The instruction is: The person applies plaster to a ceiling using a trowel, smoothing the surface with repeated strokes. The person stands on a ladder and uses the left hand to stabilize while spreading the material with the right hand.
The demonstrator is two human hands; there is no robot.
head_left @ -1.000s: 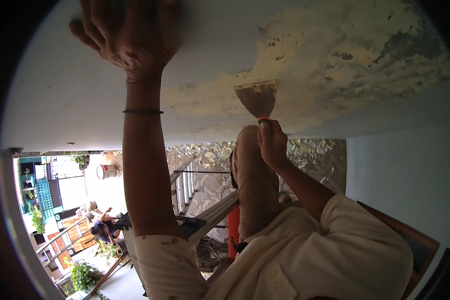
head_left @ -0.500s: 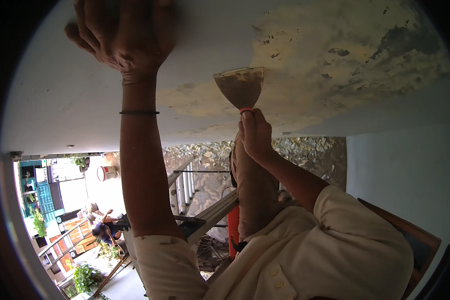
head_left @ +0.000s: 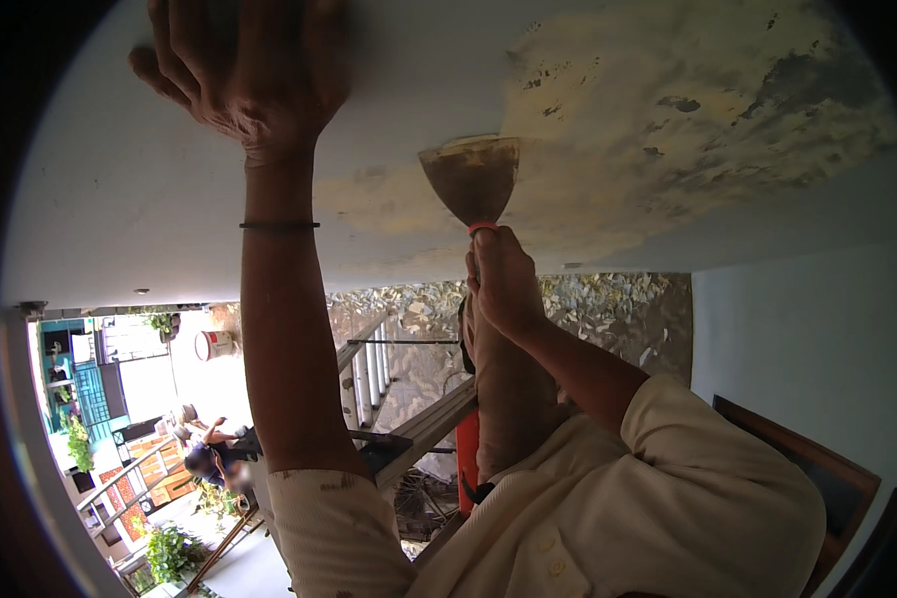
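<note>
Right hand (head_left: 506, 281) is holding a putty knife (head_left: 471, 181) at upper centre, grip wrapping its handle (head_left: 481, 228), left hand (head_left: 249, 85) is reaching to upper left, its grip unclear, white bucket (head_left: 219, 344) is standing at left, its red marking (head_left: 205, 346) unreadable

Cream shirt (head_left: 618, 498) worn, short-sleeved, cloth marked by fine ribbing. Front fastened with small round yellowish buttons (head_left: 556, 566). Left sleeve (head_left: 334, 528) stained near hem by small dark smudges; right sleeve (head_left: 718, 448) cut loose and wide, creased in soft folds. Left forearm (head_left: 294, 359) ringed above wrist by thin dark band (head_left: 281, 225). Leg covered by tan trousers (head_left: 513, 409), cloth wrinkled. Both hands left bare: left (head_left: 249, 85), right (head_left: 506, 279).
</note>
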